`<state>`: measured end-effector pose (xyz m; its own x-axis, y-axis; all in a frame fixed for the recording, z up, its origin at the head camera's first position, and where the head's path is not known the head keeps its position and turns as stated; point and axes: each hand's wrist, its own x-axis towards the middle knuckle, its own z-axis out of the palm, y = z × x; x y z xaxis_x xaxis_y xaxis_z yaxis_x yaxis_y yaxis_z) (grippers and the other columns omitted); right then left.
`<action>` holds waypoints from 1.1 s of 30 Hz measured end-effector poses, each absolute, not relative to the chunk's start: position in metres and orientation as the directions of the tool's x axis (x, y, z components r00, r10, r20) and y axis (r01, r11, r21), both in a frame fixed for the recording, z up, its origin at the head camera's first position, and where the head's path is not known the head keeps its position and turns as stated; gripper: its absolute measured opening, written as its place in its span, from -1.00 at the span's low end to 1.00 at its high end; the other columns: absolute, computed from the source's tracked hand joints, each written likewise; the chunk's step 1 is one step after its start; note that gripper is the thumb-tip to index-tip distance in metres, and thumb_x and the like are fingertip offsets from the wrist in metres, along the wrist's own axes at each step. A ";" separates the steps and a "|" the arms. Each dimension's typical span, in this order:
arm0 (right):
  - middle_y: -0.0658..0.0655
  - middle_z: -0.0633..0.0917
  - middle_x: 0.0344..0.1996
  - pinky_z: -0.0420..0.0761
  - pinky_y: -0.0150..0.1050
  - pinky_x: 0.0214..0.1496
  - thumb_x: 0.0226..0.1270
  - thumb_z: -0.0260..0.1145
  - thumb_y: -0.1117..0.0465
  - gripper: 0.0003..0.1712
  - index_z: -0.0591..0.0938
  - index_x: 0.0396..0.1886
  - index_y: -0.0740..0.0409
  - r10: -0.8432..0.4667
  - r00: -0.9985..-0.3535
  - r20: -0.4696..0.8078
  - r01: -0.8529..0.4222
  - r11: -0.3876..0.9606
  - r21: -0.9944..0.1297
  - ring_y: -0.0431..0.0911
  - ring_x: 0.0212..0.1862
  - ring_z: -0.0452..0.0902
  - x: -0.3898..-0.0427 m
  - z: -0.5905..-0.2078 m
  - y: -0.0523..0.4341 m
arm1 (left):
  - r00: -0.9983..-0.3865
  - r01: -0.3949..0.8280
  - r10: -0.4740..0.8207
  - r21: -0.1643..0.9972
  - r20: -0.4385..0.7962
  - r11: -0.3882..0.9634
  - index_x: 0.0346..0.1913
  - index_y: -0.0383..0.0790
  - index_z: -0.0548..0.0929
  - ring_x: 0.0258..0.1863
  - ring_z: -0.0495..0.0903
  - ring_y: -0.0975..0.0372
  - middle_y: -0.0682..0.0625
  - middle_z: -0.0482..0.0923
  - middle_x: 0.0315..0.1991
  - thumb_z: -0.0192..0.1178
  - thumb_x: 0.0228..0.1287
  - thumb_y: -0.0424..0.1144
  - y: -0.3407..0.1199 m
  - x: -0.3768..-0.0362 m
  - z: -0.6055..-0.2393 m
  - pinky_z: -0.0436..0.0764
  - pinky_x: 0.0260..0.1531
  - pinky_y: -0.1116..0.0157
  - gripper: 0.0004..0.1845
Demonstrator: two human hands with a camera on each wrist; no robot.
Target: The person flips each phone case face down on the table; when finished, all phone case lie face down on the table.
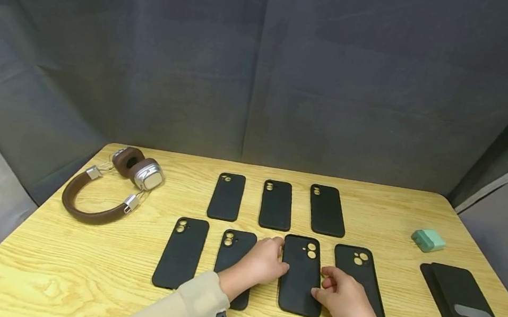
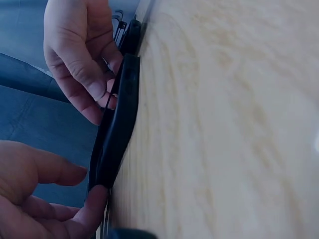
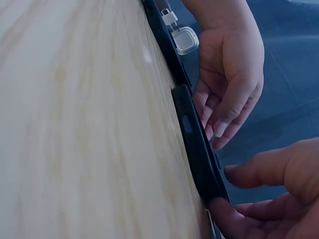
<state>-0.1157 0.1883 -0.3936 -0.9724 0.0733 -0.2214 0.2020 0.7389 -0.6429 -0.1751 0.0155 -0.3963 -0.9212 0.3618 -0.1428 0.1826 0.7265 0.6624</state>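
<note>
On the wooden table (image 1: 27,268), at ten o'clock, found brown headphones (image 1: 108,187). Counted seven black phone cases in two rows: three toward twelve o'clock, starting with the far-left case (image 1: 226,196), and four nearer, starting with the near-left case (image 1: 181,252). Saw the left hand (image 1: 259,266) lying across the second near case (image 1: 235,247), fingers curled onto the left edge of the third near case (image 1: 301,274), which lay just right of centre. Saw the right hand (image 1: 343,299) pinching that case's right edge, over the fourth near case (image 1: 359,271). Noted a green block (image 1: 428,240) at two o'clock and a black folder (image 1: 459,298) at three.

Judged the layout nearly settled, with only the gripped case not yet let go. Could not tell from the wrist views whether it lay flat or slightly lifted; could not see the second and fourth near cases whole.
</note>
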 end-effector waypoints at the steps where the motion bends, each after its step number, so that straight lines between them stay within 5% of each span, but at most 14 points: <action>1: 0.06 0.52 -0.40 0.37 -0.26 -0.34 0.06 0.38 0.23 -0.42 0.47 0.06 0.42 0.071 -0.974 -0.217 0.197 0.745 -0.637 -0.12 -0.37 0.41 -0.116 -0.394 0.187 | -0.921 0.181 0.361 0.664 -0.144 0.726 0.09 -0.41 0.45 -0.47 0.40 0.21 0.00 0.41 -0.46 0.25 0.13 -0.31 0.016 -0.176 -0.397 0.40 -0.47 0.33 -0.54; 5: 0.04 0.48 -0.46 0.34 -0.25 -0.35 0.05 0.37 0.28 -0.45 0.47 0.04 0.44 0.064 -0.978 -0.201 0.177 0.767 -0.617 -0.12 -0.41 0.37 -0.117 -0.396 0.184 | -0.921 0.177 0.359 0.662 -0.149 0.728 0.06 -0.41 0.47 -0.56 0.40 0.21 0.01 0.38 -0.58 0.24 0.12 -0.33 0.018 -0.178 -0.399 0.36 -0.53 0.36 -0.57; 16: 0.02 0.47 -0.55 0.36 -0.24 -0.39 0.01 0.34 0.38 -0.55 0.51 -0.05 0.44 0.060 -0.989 -0.137 0.127 0.818 -0.561 -0.12 -0.46 0.36 -0.119 -0.397 0.180 | -0.927 0.202 0.346 0.581 -0.147 0.788 0.03 -0.39 0.50 -0.37 0.50 0.17 -0.19 0.60 -0.19 0.20 0.00 -0.40 0.024 -0.182 -0.401 0.49 -0.39 0.33 -0.56; 24: 0.02 0.47 -0.55 0.35 -0.26 -0.40 -0.06 0.31 0.41 -0.55 0.52 -0.08 0.46 0.068 -0.988 -0.135 0.135 0.797 -0.588 -0.12 -0.47 0.36 -0.118 -0.399 0.174 | -0.940 0.142 0.306 0.646 -0.149 0.750 0.03 -0.38 0.45 -0.37 0.53 0.16 -0.20 0.57 -0.21 0.26 0.00 -0.34 0.020 -0.179 -0.407 0.51 -0.39 0.30 -0.53; 29: 0.02 0.50 -0.54 0.37 -0.26 -0.40 -0.07 0.30 0.40 -0.51 0.52 -0.04 0.46 0.060 -0.991 -0.118 0.120 0.786 -0.607 -0.12 -0.45 0.38 -0.119 -0.397 0.172 | -0.943 0.111 0.311 0.770 -0.117 0.628 0.04 -0.37 0.44 -0.61 0.42 0.25 0.00 0.45 -0.51 0.22 0.03 -0.37 0.012 -0.181 -0.407 0.39 -0.56 0.37 -0.55; 33: 0.01 0.51 -0.53 0.38 -0.27 -0.39 -0.07 0.30 0.42 -0.53 0.54 -0.04 0.44 0.056 -0.993 -0.107 0.112 0.767 -0.631 -0.14 -0.44 0.39 -0.120 -0.397 0.171 | -0.948 0.053 0.306 0.902 -0.090 0.429 0.02 -0.37 0.47 -0.68 0.38 0.30 0.04 0.36 -0.49 0.15 0.02 -0.47 0.006 -0.181 -0.407 0.39 -0.62 0.41 -0.59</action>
<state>-0.1205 0.1705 -0.3970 -0.9926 0.0561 -0.1074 0.1117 0.7673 -0.6314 -0.1811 0.0065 -0.4068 -0.9477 0.3063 -0.0899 0.0529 0.4285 0.9020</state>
